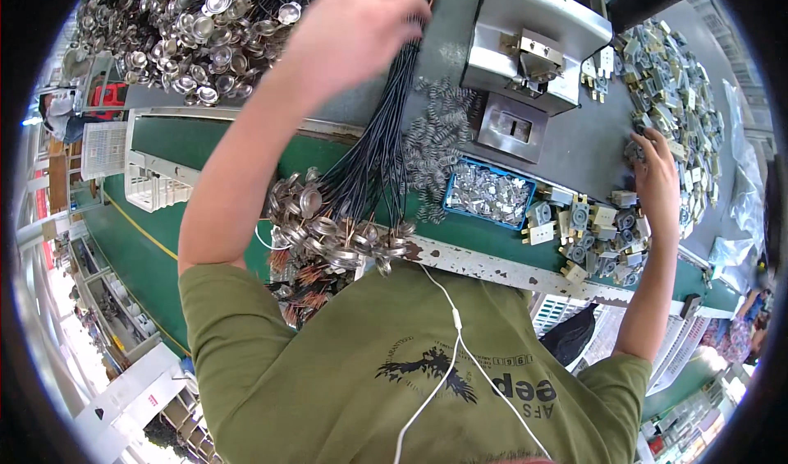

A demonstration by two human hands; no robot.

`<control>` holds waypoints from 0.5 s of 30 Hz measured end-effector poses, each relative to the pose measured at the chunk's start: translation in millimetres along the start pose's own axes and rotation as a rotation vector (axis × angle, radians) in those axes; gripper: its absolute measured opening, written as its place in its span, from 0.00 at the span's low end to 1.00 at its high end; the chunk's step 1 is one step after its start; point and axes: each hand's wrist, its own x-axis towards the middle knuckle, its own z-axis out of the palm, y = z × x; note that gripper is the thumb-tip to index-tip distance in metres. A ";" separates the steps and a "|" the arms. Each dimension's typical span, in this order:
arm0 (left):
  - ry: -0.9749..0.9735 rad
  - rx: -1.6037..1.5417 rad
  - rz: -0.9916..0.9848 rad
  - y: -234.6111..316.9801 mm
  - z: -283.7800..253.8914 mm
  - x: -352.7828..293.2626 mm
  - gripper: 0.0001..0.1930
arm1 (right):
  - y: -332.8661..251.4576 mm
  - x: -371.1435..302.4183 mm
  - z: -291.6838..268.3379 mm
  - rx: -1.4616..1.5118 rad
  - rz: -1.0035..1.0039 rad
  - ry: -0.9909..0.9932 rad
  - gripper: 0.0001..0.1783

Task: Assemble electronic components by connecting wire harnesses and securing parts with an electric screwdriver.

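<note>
The person's right hand (pixel 659 176) has its fingers curled around a small dark-grey rounded part (pixel 634 152), at the edge of a heap of grey-and-cream blocky parts (pixel 669 78); whether they clamp it cannot be told. The blurred left hand (pixel 361 25) is raised beside the orange-tipped end of a bundle of thin black wires (pixel 377 127), its grip unclear. The step in hand looks like gathering parts; lifting one cleanly calls for a narrow pinch. Between the hands stands a silvery metal bench fixture (pixel 525 45).
</note>
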 end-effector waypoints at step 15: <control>-0.226 -0.004 0.012 43.9 16.2 -13.9 0.12 | -103.1 -30.1 -36.9 0.352 -0.318 0.240 0.28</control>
